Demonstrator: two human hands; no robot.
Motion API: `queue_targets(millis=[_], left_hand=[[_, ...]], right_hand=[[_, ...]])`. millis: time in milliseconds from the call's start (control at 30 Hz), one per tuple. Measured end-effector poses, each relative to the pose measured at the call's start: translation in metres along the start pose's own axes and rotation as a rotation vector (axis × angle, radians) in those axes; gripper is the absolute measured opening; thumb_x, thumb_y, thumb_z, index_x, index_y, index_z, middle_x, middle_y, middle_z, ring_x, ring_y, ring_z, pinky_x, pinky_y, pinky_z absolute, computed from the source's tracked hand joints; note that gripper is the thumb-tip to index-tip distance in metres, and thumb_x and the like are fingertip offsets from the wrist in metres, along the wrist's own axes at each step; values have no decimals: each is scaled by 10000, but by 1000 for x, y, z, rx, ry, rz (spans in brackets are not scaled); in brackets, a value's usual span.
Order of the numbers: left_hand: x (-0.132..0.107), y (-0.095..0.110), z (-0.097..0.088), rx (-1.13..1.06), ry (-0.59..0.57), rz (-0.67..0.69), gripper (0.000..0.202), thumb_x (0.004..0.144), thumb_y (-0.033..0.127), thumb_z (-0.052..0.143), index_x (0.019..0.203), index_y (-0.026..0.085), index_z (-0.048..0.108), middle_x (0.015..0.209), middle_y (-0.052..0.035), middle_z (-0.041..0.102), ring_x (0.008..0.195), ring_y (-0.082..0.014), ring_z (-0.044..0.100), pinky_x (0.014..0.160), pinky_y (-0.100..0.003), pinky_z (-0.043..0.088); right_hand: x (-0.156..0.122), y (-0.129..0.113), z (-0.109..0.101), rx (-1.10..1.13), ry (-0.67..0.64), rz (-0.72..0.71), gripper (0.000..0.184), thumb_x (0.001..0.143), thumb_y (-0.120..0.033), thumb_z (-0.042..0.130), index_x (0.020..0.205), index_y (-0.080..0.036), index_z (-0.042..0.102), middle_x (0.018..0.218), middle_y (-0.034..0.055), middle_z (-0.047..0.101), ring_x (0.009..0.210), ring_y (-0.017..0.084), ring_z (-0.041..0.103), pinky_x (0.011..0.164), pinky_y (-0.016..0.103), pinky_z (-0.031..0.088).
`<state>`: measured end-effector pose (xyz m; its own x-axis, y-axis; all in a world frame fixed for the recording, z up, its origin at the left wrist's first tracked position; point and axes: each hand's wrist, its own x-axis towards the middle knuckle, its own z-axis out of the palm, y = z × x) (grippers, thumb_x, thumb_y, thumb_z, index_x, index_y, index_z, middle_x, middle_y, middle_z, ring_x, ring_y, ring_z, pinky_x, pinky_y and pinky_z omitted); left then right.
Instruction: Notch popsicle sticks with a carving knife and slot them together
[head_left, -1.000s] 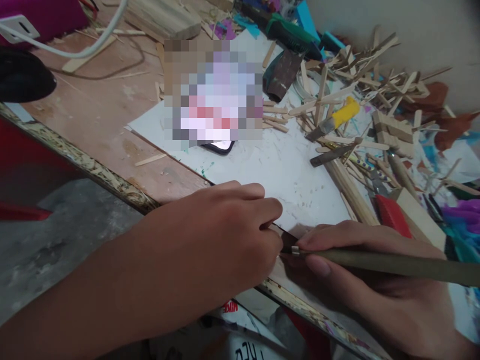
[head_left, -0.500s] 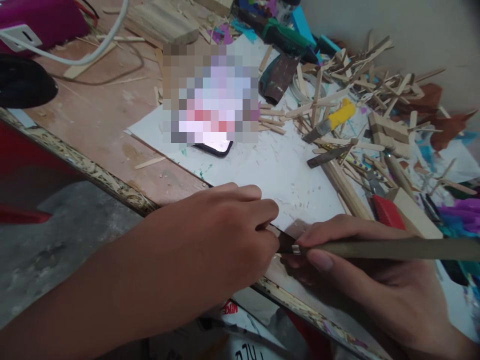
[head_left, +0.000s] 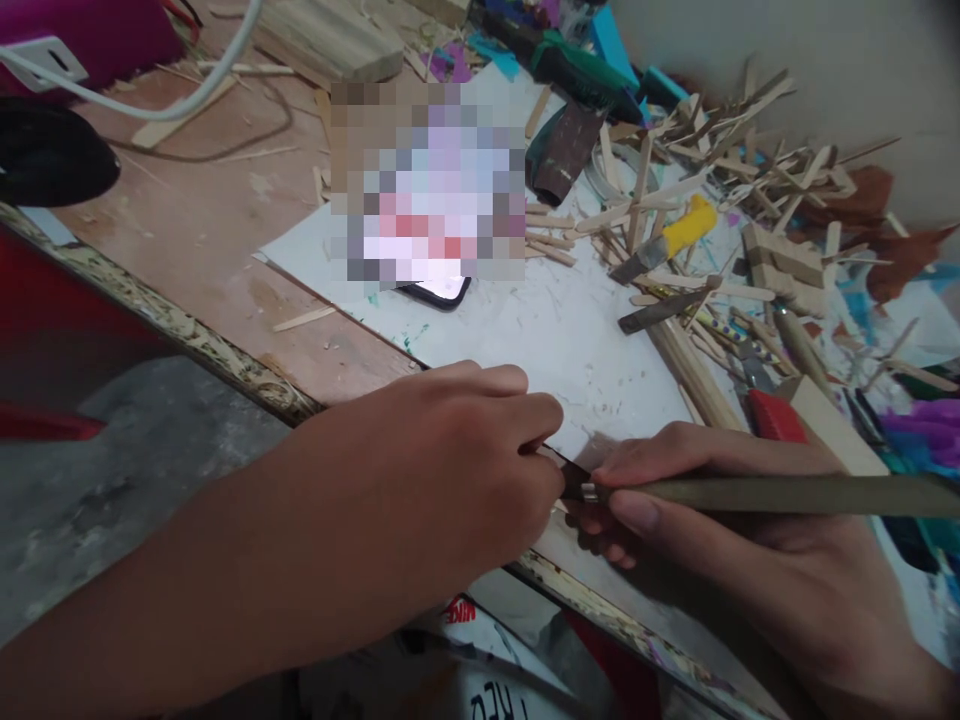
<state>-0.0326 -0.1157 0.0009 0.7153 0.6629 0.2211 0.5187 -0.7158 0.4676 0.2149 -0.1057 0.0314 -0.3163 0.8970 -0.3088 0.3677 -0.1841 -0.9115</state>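
Observation:
My left hand [head_left: 450, 460] is closed at the table's front edge, its fingertips curled under and hidden. What it holds, if anything, cannot be made out. Close to its right, my right hand [head_left: 780, 560] pinches a long, slim tool [head_left: 795, 495] between thumb and fingers. This tool has an olive-grey shaft, a small shiny band near the thumb, and a dark end that disappears at the left hand. White paper [head_left: 555, 340] lies on the table beyond both hands. On it rests a phone [head_left: 439, 298], its lit screen mostly blurred out.
Wooden sticks [head_left: 742, 170] are heaped at the back right. Nearby lie a yellow-handled tool [head_left: 690, 225], a green-handled tool [head_left: 585, 75], wood blocks [head_left: 784, 265] and a red object [head_left: 776, 415]. A purple box [head_left: 97, 40] with a white cable stands back left. The table edge [head_left: 240, 370] runs diagonally.
The whole view has shifted slightly. Both hands keep almost the same pose, and the tool stays in my right hand. More of the right hand's lower fingertips shows beneath the tool.

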Motion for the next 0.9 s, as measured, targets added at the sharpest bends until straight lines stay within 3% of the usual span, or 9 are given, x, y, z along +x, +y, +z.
queue_targets(millis=[167,367,700,900], left_hand=[[2,-1,1,-18,49,9,224,902,-18,727,845,199,724,885,-2,647,824,-211,569,850,-391,449],[0,-2,3,17,87,33,224,878,-27,722,847,194,741,885,-7,661,842,-223,591,886,-410,472],[0,0,-1,-19,-7,27,305,970,-42,527,909,174,733,949,-33,665,912,-235,623,1017,-444,507],[-2,1,-2,-6,-13,-16,272,981,-31,575,887,196,690,934,-18,639,927,-226,589,989,-398,473]], right_hand=[[0,-2,1,39,-1,45,84,881,-346,894,855,-290,837,746,15,780,573,131,700,525,207,554],[-3,0,1,135,26,58,107,847,-340,935,850,-278,848,756,25,789,569,146,717,524,228,579],[-1,-1,0,-63,47,-38,37,868,-330,908,883,-317,876,786,40,816,583,189,751,487,254,614],[-2,-1,-2,2,7,10,86,883,-329,894,831,-283,844,717,25,776,534,159,687,478,258,539]])
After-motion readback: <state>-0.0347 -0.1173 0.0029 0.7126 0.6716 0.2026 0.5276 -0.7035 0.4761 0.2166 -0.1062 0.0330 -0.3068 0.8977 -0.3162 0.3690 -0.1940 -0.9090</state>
